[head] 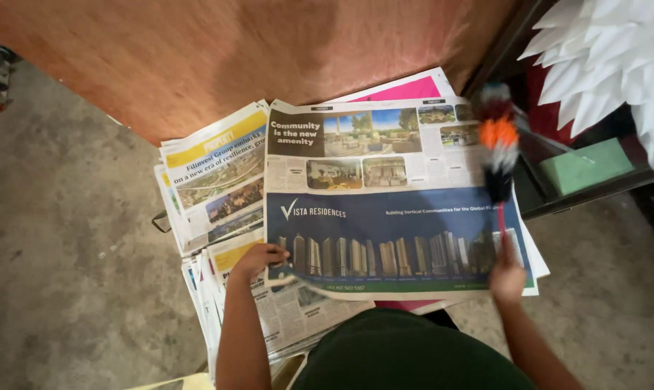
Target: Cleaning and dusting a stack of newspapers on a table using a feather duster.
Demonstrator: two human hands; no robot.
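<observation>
A stack of newspapers (218,180) lies on the concrete floor, with a top sheet (385,217) showing a dark blue picture of tall buildings. My left hand (258,258) grips the lower left edge of that top sheet. My right hand (508,278) holds the thin handle of a feather duster (497,141), whose orange, white and black head is blurred over the sheet's upper right corner.
A reddish-brown wooden board (233,50) rises behind the papers. A dark shelf (558,195) at right holds a green block (586,165), and white feathery wings (616,50) hang above it. A pink sheet (414,90) pokes out under the stack.
</observation>
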